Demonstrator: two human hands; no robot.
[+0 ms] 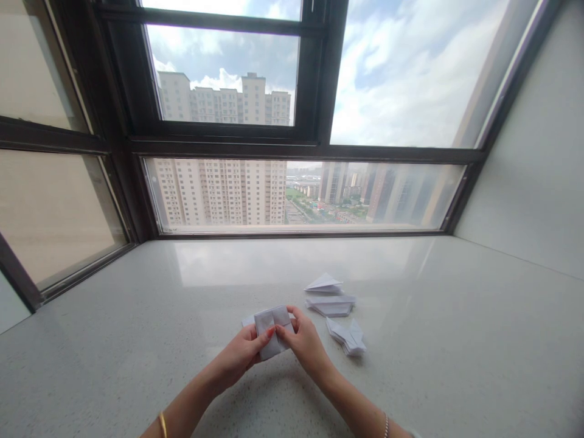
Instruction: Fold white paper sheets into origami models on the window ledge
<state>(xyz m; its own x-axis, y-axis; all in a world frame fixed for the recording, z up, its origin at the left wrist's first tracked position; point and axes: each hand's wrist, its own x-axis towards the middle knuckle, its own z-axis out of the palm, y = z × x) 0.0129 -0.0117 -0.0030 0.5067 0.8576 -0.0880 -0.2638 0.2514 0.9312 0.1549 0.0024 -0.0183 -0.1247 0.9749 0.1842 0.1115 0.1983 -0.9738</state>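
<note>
Head view. Both hands meet low and centre over the pale speckled desk [137, 340]. Left hand [239, 356] and right hand [305, 342] share one folded white paper [272, 328], held just above the desk. Left grip: thumb and fingers pinching the paper's lower left edge, red-nailed thumb on top. Right grip: fingers pinching the right edge, thumb on the upper face. The paper shows a centre crease with flaps folded inward. Gold bangle [162, 424] on the left wrist, thin bracelet [385, 426] on the right.

No containers in view; the other papers lie loose on the desk. Just right of the hands, a stack of folded pieces [347, 336]. Beyond it, a flatter stack [331, 305], and behind that a single pointed folded piece [323, 283].

Far side: dark-framed window [301, 149], tower blocks and cloudy sky outside. White wall [538, 170] at right.
</note>
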